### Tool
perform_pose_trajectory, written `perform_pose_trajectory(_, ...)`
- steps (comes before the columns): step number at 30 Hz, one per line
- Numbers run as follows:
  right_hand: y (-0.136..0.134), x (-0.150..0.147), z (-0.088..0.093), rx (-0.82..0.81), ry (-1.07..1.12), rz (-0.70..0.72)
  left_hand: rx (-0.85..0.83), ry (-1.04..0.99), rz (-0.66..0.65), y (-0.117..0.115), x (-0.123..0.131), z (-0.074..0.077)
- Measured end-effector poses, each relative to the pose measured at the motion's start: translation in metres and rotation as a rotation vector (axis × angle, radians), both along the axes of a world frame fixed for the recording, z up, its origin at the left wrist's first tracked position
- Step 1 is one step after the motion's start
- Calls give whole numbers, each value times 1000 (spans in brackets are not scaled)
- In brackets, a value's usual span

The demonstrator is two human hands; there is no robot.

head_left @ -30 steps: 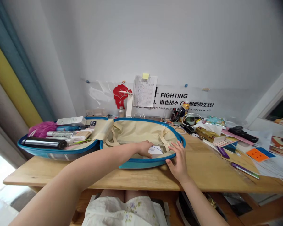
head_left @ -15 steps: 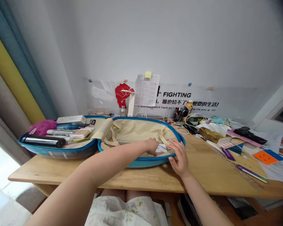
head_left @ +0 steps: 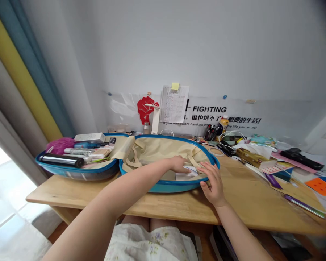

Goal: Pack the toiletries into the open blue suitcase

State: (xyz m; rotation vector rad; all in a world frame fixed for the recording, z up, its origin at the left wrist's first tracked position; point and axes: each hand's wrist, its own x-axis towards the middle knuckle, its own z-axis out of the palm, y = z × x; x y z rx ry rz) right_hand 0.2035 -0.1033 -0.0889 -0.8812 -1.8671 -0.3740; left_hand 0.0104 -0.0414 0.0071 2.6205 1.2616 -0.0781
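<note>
An open suitcase (head_left: 163, 187) with blue edges and beige lining lies across the table in two halves. Inside its right half, my left hand (head_left: 178, 164) has its fingers stretched out over a white sheet of paper (head_left: 182, 176); whether they press on it is hard to tell. My right hand (head_left: 214, 184) rests with spread fingers on the blue rim at the right end, fingertips over the inside and thumb outside. Beige straps (head_left: 136, 158) lie in this half. The left half holds a purple mesh puff (head_left: 60, 145), a black cylinder (head_left: 62, 160) and a white box (head_left: 89, 137).
The wooden table (head_left: 241, 203) carries clutter on the right: papers, a purple pen (head_left: 304, 206), an orange square (head_left: 321, 186) and a black object (head_left: 301, 158). Behind the suitcase stand a white lamp (head_left: 155, 121) and a bottle (head_left: 224, 125). Curtains hang at left.
My left hand has lifted slightly and its fingers have stretched out, so more of the white paper shows. My right hand stays on the rim. The camera view has swung a little left.
</note>
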Motion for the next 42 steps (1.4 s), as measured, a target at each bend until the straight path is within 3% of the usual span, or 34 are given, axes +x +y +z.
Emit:
perform_pose_trajectory(4, 3, 1, -2, 5, 11, 6, 153, -115, 142, 15, -54, 29)
perform_pose_trajectory(8, 3, 0, -1, 13, 23, 16, 306, -107, 422, 26, -155, 50)
perform_pose_trajectory(13, 3, -1, 0, 37, 19, 10, 401, 65, 802, 14, -284, 49)
perform_pose_trajectory(15, 2, -1, 0, 40, 8, -1, 403, 141, 889, 10, -319, 44)
perform_pose_trajectory(18, 2, 1, 1, 60, -14, -3, 387, 232, 943, 15, -352, 35)
perform_pose_trajectory(26, 0, 2, 4, 77, -72, -37, 318, 351, 918, 57, -378, 30)
perform_pose_trajectory(33, -2, 4, 3, 33, -49, -36, 384, 336, 964, 48, -373, 34)
perform_pose_trajectory(39, 0, 3, 1, 34, -45, -28, 594, 241, 977, 35, -347, 71)
perform_pose_trajectory(42, 0, 1, 1, 48, -35, -19, 687, 133, 808, 28, -309, 94)
